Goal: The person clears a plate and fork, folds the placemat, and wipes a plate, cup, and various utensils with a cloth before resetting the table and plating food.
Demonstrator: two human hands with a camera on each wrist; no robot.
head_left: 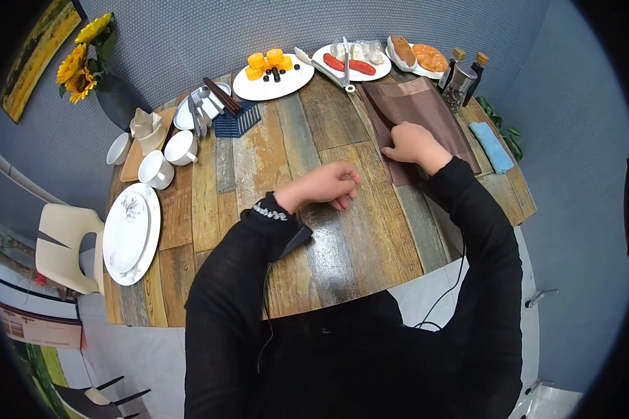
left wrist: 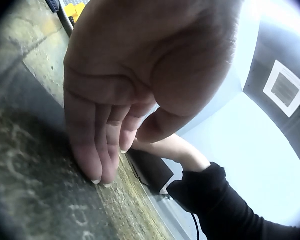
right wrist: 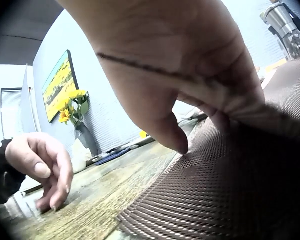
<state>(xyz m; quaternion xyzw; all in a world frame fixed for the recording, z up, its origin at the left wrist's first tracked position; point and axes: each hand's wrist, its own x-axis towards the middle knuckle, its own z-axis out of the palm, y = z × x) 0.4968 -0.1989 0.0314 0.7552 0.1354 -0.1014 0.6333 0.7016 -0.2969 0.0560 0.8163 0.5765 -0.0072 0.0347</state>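
On the brown woven placemat [head_left: 426, 105] rests my right hand [head_left: 416, 145], near its left edge, where a dark raised fold or edge runs back from the fingers. In the right wrist view the thumb and fingertips of this hand [right wrist: 190, 85] touch the mat [right wrist: 190, 200] with a gap between them; the farther fingers are partly hidden. My left hand [head_left: 325, 186] hovers low over the bare wood left of the mat, fingers loosely bent and holding nothing. The left wrist view shows its palm [left wrist: 135, 75] and hanging fingers.
Plates of corn [head_left: 276, 57], sausages [head_left: 360, 68] and bread [head_left: 430, 58] line the back. Metal tongs [head_left: 337, 75] lie by the mat. Bottles, a grinder [head_left: 458, 87] and a blue cloth [head_left: 491, 147] stand or lie right. White cups [head_left: 156, 170], cutlery and stacked plates [head_left: 129, 230] occupy the left.
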